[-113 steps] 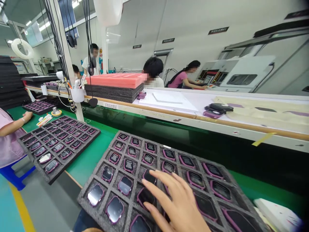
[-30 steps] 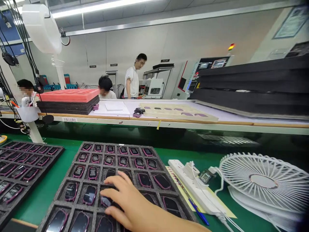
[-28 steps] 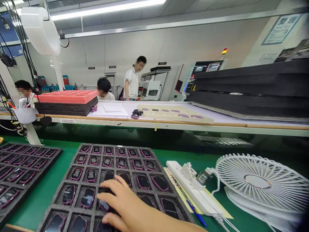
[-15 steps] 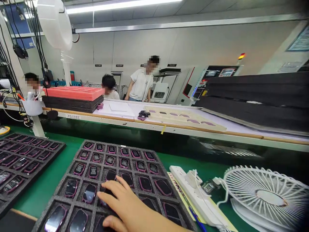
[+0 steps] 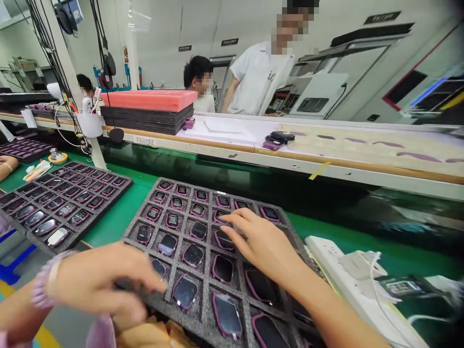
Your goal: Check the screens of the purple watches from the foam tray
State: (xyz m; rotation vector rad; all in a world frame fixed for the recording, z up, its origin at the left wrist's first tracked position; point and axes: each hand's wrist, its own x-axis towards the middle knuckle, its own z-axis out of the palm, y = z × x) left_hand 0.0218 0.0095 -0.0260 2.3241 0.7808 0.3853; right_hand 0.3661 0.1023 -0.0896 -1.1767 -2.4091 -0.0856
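A dark grey foam tray (image 5: 132,233) lies on the green bench in front of me. Its pockets hold several pink-rimmed smartwatch bodies (image 5: 185,291), some screen up and some label up. My right hand (image 5: 261,242) rests flat on the middle of the tray. Its fingers are spread over watches in the far rows and hold nothing. My left hand (image 5: 103,284) is motion-blurred and wears a bead bracelet. It closes around the tray's near-left edge, fingers on top and thumb below.
A second filled foam tray (image 5: 120,189) lies to the left, with another person's hand (image 5: 6,163) beyond it. A white power strip (image 5: 335,258) with plugs sits right of my tray. Behind are a raised shelf with stacked pink and black foam (image 5: 148,100), a post (image 5: 97,155), and a standing person (image 5: 258,77).
The view has swung left and down, so the fan is out of sight. My left hand has come in at the tray's near edge. My right hand has slid toward the far rows.
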